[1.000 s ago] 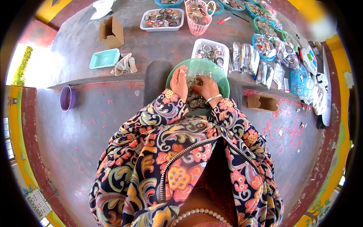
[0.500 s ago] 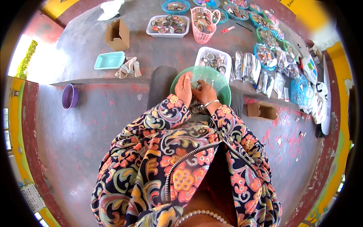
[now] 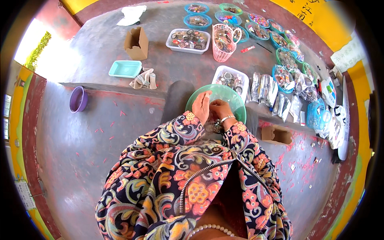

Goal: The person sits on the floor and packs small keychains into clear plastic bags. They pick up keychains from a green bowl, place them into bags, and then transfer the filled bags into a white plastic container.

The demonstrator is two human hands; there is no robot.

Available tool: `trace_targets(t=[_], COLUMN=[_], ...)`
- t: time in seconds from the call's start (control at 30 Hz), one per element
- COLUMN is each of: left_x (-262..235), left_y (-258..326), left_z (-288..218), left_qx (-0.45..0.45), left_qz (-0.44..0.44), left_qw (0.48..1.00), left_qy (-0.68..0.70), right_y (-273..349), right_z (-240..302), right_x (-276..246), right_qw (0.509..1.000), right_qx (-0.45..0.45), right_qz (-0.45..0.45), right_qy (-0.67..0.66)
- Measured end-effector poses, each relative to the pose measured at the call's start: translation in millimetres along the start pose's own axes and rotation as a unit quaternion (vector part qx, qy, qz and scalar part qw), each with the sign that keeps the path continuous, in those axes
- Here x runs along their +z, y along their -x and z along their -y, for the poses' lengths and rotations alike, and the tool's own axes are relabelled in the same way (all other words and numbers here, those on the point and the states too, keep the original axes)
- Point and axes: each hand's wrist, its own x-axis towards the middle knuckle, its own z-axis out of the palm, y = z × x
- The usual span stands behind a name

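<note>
A translucent green bowl (image 3: 236, 98) rests on my lap, with dark, shiny small pieces (image 3: 217, 126) lying in its near part. Over its left side I hold my left hand (image 3: 201, 108) upright, the fingers stretched out and close together, the palm turned toward the right hand. Nothing shows plainly in it. Beside it, inside the rim, my right hand (image 3: 221, 109) is closed, its bent fingertips pointing at the left palm. Whatever those fingertips pinch is hidden or too small to name. A light bracelet circles the right wrist.
Just beyond the bowl stands a white tray (image 3: 245, 82) of round dark pieces. Clear-wrapped packets (image 3: 264, 90) lie to its right. Farther off are a pink basket (image 3: 225, 54), another white tray (image 3: 188, 51) and several filled bowls. A cardboard box (image 3: 276, 135) sits lower right, a purple basin (image 3: 79, 100) left.
My right hand has drawn its fingers together and come up from the pieces to beside my left palm. The whole view has shifted slightly, so the platform's things appear lower and farther right.
</note>
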Motion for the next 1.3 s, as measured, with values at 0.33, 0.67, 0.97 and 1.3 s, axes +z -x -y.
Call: trace_targets(t=[0.33, 0.67, 0.97, 1.3], left_x=[4.0, 7.7, 10.4, 7.6], left_y=[4.9, 7.3, 8.6, 7.7], left_z=[-7.5, -0.7, -4.0, 10.7], left_qx=[-0.047, -0.265, -0.242, -0.338], left_qz=[0.073, 0.293, 0.177, 0.228], left_qw=[0.991, 0.904, 0.924, 0.862], left_qy=[0.098, 0.164, 0.239, 0.301], right_y=[56.2, 51.1, 50.4, 55.3], right_z=[25.5, 2.0, -10.0, -10.8], right_x=[-47.7, -48.9, -44.2, -43.4], right_qw=[0.959, 0.942, 0.979, 0.972], right_qx=[-0.072, -0.129, -0.137, -0.118], right_qz=[0.001, -0.076, -0.017, -0.026], right_qy=[-0.274, -0.301, -0.152, -0.202])
